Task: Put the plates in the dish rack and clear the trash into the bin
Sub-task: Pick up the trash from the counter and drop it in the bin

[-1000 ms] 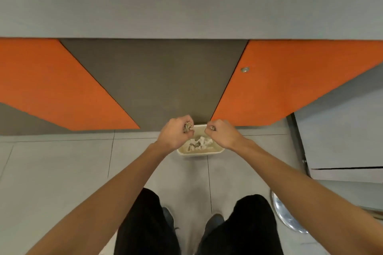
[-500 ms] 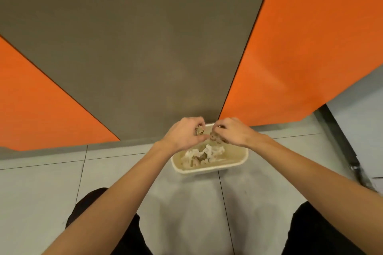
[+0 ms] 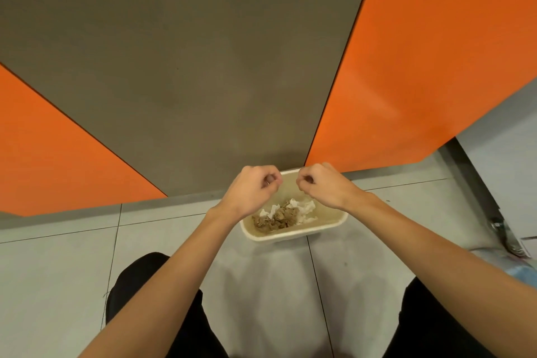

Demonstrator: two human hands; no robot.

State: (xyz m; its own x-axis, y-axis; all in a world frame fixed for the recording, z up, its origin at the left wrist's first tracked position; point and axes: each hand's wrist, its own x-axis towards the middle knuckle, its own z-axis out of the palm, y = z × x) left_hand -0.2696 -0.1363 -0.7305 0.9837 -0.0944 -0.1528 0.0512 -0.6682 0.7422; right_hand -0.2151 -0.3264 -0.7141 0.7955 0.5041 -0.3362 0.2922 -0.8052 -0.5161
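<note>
Left hand (image 3: 251, 189): was over the back left corner of the bin, fingers curled in to the palm and the thumb laid against them, with nothing seen in its grasp.
Right hand (image 3: 325, 184): was over the back right side of the bin, clenched the same way, also with nothing seen in it.
Bin (image 3: 290, 237): a small cream tub that stood on the grey floor tiles (image 3: 58, 270), close against the brown cabinet panel (image 3: 189, 67).
Trash: brown crumpled wads (image 3: 274, 219) lay inside the bin, touching white crumpled paper (image 3: 305, 208).
Surroundings: orange panels (image 3: 436, 52) flanked the brown one, and black trousers (image 3: 162, 314) showed at the bottom edge.
</note>
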